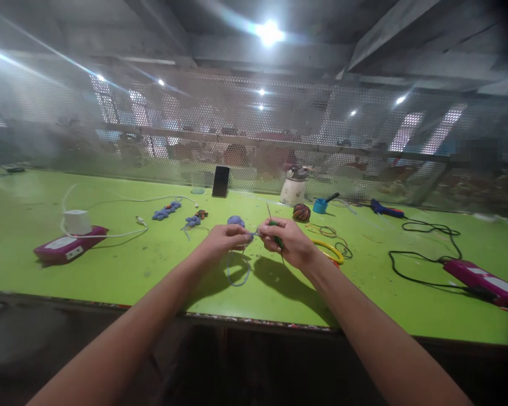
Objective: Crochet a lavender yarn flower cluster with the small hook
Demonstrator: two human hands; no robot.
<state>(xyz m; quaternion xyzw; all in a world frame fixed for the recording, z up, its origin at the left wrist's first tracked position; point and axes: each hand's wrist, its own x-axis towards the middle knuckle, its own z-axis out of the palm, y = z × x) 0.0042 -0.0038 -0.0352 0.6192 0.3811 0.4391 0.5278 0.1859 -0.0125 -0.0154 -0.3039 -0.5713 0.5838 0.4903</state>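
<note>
My left hand (226,239) is closed in a pinch on a small piece of blue-purple yarn work (250,237). My right hand (294,241) is wrapped round a green-handled crochet hook (274,231), whose thin shaft sticks up past the fingers. A strand of the yarn runs between the two hands, and a loose loop (238,285) of it hangs below my left fingers. Just behind my left hand sits a blue-purple yarn ball (235,220). To the left lie crocheted blue-purple pieces (167,211), one with dark and orange parts (194,219).
A phone (220,181) stands upright behind the yarn. A multicoloured yarn ball (301,212), white jug (294,187), blue pot (320,206), yellow ring (332,250) and glue gun (387,210) are to the right. Purple power strips (70,248) with cables lie at both sides.
</note>
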